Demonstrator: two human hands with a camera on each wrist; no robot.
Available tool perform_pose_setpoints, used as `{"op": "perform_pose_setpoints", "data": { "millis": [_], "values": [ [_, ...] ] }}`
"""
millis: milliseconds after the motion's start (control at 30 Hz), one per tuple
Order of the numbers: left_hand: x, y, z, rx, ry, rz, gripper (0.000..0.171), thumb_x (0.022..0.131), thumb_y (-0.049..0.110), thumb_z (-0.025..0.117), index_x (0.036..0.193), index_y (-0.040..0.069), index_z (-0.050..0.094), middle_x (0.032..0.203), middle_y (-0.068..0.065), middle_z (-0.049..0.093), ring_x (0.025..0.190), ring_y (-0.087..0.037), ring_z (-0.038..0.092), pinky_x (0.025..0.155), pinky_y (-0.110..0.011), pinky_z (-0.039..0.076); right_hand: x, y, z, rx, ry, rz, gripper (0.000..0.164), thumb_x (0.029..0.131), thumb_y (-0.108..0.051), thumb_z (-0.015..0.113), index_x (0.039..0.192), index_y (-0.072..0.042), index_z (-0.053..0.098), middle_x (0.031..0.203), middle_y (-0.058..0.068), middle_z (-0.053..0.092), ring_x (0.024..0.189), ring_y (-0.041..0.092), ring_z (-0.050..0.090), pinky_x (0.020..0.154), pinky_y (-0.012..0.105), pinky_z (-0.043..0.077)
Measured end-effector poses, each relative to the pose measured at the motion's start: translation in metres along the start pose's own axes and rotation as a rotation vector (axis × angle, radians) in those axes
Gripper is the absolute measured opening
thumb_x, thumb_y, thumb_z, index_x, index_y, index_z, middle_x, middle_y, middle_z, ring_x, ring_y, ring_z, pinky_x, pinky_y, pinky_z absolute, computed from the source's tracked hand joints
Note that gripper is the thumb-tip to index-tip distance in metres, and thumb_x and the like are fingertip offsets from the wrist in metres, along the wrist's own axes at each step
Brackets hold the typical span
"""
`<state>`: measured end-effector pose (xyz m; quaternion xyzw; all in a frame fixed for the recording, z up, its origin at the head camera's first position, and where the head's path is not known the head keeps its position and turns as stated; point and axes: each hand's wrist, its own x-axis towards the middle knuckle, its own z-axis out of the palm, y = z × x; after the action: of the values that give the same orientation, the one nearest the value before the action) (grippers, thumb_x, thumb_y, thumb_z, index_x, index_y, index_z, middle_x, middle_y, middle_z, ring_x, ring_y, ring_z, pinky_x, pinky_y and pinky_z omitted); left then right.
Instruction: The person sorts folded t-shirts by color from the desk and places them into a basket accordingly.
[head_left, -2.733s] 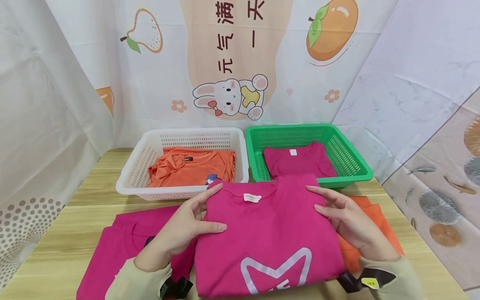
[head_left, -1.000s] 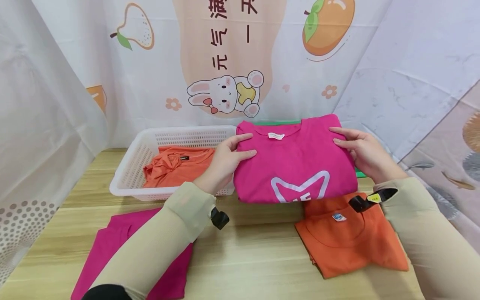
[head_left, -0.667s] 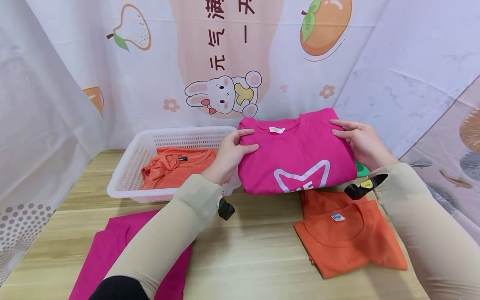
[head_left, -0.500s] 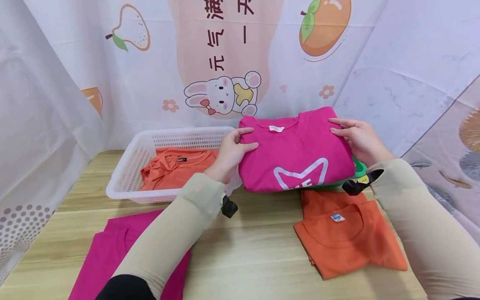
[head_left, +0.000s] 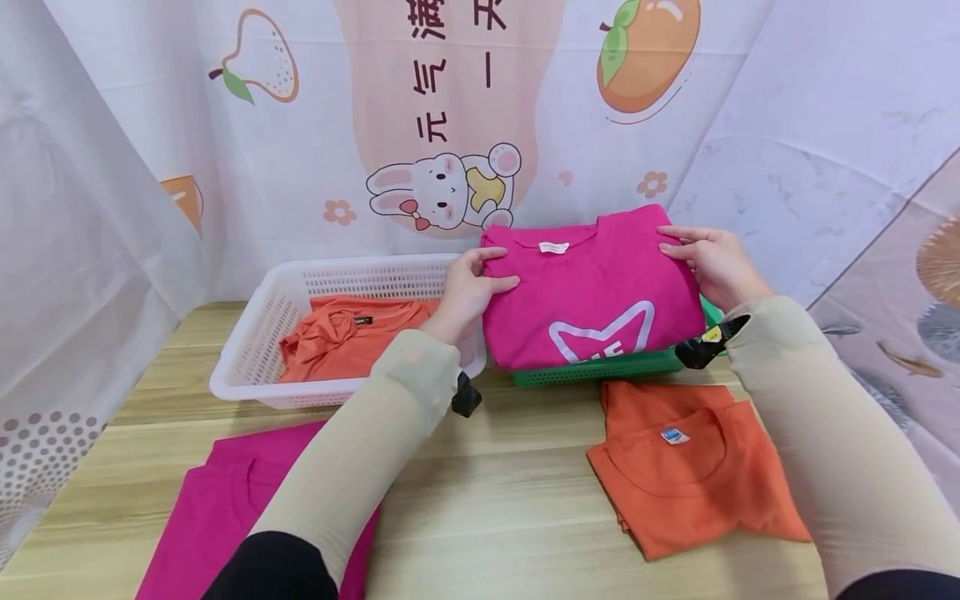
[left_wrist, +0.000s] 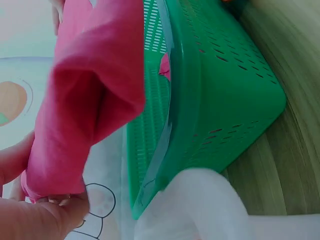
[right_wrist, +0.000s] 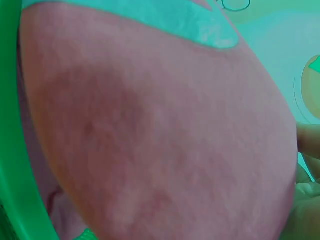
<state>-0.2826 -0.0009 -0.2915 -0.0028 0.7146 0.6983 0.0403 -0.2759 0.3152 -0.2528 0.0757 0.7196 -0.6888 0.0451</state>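
A folded magenta T-shirt point(head_left: 600, 283) with a white star outline is held up over the green basket point(head_left: 600, 368), hiding most of it. My left hand point(head_left: 468, 287) pinches the shirt's left edge, thumb in front. At the opposite edge my right hand point(head_left: 716, 262) grips the cloth. In the left wrist view the folded end of the shirt point(left_wrist: 100, 65) hangs beside the rim of the green basket point(left_wrist: 187, 95), where a bit of magenta cloth shows inside. The right wrist view is mostly filled by the shirt point(right_wrist: 165, 130).
Left of the green basket stands a white basket point(head_left: 262, 333) with an orange shirt point(head_left: 352, 337) in it. A folded orange shirt point(head_left: 697, 483) lies on the table point(head_left: 480, 517) at the right. Another magenta shirt point(head_left: 202, 508) lies at the left, partly under my left arm.
Both hands have carried the magenta T-shirt forward from the table's front to above the green basket. Over the last half second it has shifted slightly farther away. The other shirts stay put.
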Motion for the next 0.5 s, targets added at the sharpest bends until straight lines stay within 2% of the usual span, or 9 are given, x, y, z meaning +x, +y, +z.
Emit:
{"op": "perform_pose_setpoints", "data": {
  "millis": [100,333,500],
  "values": [
    [0.003,-0.001,0.004,0.012,0.009,0.0,0.046,0.087,0.007,0.074,0.131,0.016,0.064,0.139,-0.009,0.058,0.125,-0.023,0.056,0.103,-0.035,0.051,0.003,0.0,-0.001,-0.013,0.031,0.012,0.06,0.093,-0.021,0.068,0.148,-0.017,0.045,0.127,-0.006,0.048,0.085,0.004,0.067,0.073,0.019,0.058],
    [0.01,-0.004,0.014,0.034,0.026,0.026,0.046,0.087,0.008,0.074,0.131,0.015,0.064,0.141,-0.01,0.056,0.13,-0.024,0.053,0.104,-0.036,0.051,0.007,0.003,-0.004,-0.014,0.106,-0.022,0.056,0.092,-0.02,0.07,0.144,-0.014,0.049,0.148,0.003,0.039,0.083,0.002,0.066,0.071,0.016,0.057],
    [0.012,-0.01,0.02,0.033,0.03,-0.005,0.045,0.088,0.009,0.073,0.132,0.017,0.064,0.142,-0.008,0.056,0.13,-0.024,0.053,0.104,-0.036,0.051,0.01,0.01,-0.007,-0.038,0.154,-0.007,0.055,0.091,-0.022,0.071,0.142,-0.017,0.053,0.139,0.0,0.044,0.081,0.002,0.066,0.069,0.017,0.058]
  ]
}}
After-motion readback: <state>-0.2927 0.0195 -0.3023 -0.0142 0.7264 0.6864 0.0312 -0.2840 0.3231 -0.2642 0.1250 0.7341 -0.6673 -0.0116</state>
